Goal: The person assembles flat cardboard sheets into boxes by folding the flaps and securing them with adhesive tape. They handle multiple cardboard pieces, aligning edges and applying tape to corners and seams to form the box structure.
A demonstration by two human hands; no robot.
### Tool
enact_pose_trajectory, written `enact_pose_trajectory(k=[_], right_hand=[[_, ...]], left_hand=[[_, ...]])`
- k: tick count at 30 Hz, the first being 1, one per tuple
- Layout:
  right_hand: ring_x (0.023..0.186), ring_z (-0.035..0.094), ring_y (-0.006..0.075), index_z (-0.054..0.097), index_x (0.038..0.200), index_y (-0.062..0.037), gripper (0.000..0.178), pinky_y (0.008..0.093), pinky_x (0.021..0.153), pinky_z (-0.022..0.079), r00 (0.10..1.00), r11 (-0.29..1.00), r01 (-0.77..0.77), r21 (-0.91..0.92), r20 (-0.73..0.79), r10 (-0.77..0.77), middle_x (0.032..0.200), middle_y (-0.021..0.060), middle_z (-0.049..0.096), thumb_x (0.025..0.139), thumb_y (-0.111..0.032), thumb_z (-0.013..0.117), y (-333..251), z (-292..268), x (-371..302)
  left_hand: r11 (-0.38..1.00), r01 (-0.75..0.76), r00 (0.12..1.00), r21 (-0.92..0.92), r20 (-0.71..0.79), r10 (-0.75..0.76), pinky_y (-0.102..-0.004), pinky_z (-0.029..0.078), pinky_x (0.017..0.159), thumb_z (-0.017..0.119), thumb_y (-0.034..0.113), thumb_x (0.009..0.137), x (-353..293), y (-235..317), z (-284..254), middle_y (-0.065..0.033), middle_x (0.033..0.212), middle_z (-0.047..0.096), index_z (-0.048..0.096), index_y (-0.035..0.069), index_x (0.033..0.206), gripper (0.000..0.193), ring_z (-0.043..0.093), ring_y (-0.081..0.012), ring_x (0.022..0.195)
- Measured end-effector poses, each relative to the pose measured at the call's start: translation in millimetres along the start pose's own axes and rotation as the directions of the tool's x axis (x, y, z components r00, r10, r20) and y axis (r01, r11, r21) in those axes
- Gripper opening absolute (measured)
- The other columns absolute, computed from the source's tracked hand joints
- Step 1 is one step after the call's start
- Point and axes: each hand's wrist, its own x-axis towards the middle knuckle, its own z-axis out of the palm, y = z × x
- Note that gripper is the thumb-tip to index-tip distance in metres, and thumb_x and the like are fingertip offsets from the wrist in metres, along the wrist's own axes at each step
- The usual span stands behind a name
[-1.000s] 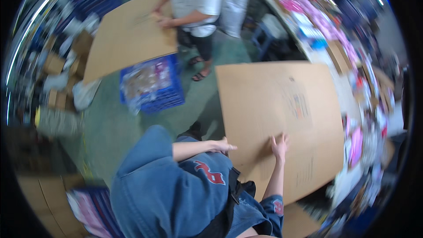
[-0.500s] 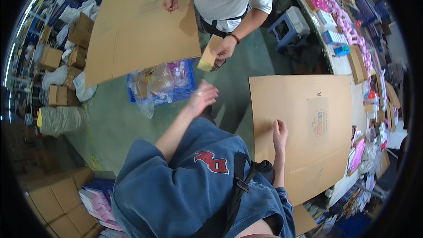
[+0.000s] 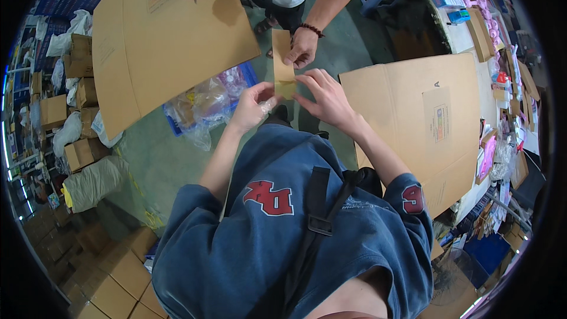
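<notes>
Right hand (image 3: 328, 97) lifted off flat cardboard; both grips pinch thin tan strip (image 3: 283, 74), left hand (image 3: 254, 106).

wearing: blue tee (image 3: 254, 242), short sleeves | showing: red-and-white patches at 9 and 3 o'clock | crossing chest: black strap (image 3: 310, 212), buckle

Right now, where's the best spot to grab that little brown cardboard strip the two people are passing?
Probably its free lower end. The narrow brown cardboard strip stands nearly upright, and the co-worker's hand pinches its right edge near the middle. The left hand and right hand already meet its bottom from below, one on each side, thumb and fingers across the flat faces.
</notes>
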Motion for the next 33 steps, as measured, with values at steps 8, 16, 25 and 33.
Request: enact_pose_trajectory(k=[8,16,25,33], right_hand=[[0.083,0.063,0.0324,0.066,0.093,-0.0055,0.012,0.0411,0.071,0.053,0.998,0.998,0.064,0.012,-0.028,-0.064,0.089,0.0106,0.061,0.083,-0.009,0.07,11.2,20.5,31.5],[0.076,0.058,0.019,0.063,0.095,0.0033,0.009,0.0315,0.072,0.049,0.954,0.91,-0.265,0.32,-0.05,0.296,0.088,0.0103,0.057,0.093,-0.004,0.067,12.5,-9.1,46.9],[0.081,0.06,0.0267,0.064,0.096,-0.0001,0.013,0.0351,0.073,0.051,0.99,0.982,-0.064,0.179,-0.114,0.085,0.088,0.0115,0.059,0.086,0.001,0.071,-1.1,-11.3,31.8],[0.081,0.059,0.0295,0.063,0.09,-0.0028,0.013,0.0398,0.073,0.052,0.991,0.993,0.109,-0.05,-0.072,-0.112,0.09,0.0098,0.058,0.081,-0.005,0.072,-1.4,-6.3,28.2]], left_hand=[[0.995,-0.054,0.996,0.085,-0.068,0.06,-0.0251,0.052,0.083,0.068,0.003,0.096,-7.7,-9.4,-0.6,-0.0016,0.096,0.068,0.062,0.0,0.129,0.034,0.064,-0.0096,0.091],[0.985,-0.016,0.994,0.17,-0.102,0.033,-0.0242,0.049,0.075,0.069,0.006,0.095,-2.3,-23.7,-20.4,0.0003,0.087,0.064,0.062,0.002,0.127,0.032,0.058,-0.0079,0.08],[0.987,0.046,0.983,0.155,-0.18,-0.017,-0.0259,0.05,0.081,0.064,0.004,0.097,-2.7,-11.9,-32.2,-0.0014,0.09,0.066,0.065,0.001,0.121,0.024,0.061,-0.0091,0.085],[1.0,-0.011,0.972,0.002,-0.235,0.012,-0.0251,0.049,0.084,0.06,0.024,0.105,10.1,10.0,-26.6,-0.0012,0.097,0.067,0.067,0.002,0.118,0.027,0.061,-0.0092,0.09]])
